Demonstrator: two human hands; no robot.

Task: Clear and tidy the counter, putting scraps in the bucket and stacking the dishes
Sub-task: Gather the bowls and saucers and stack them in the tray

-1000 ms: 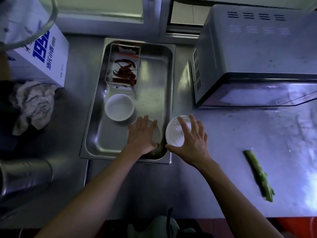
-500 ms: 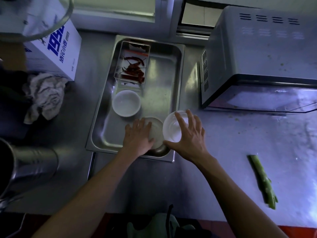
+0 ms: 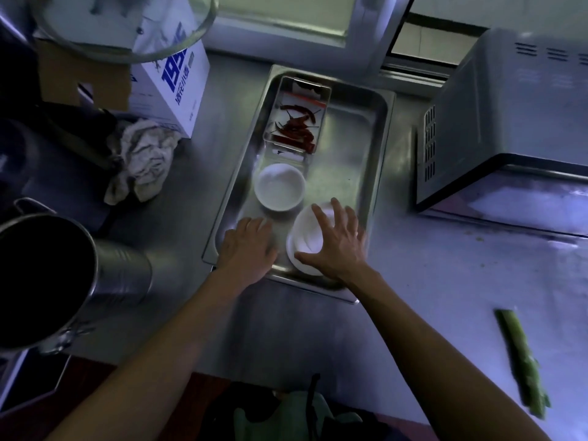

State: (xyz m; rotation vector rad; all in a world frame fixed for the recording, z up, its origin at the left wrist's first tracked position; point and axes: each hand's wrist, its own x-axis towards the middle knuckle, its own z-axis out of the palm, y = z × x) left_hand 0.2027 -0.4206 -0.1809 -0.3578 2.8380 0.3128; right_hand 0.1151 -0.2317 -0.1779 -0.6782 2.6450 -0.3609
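Dish-stacking step: right hand [image 3: 337, 249], fingers spread wide, grips white bowl [image 3: 304, 241] over tray [image 3: 377, 144] at frame centre; left hand [image 3: 246, 246] flat, fingers straight. Next, we judge: seat bowl, release.

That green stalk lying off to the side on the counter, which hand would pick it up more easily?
Probably the right hand: the stalk lies on its side of the counter. It holds a white bowl now, though; the left hand lies farther off.
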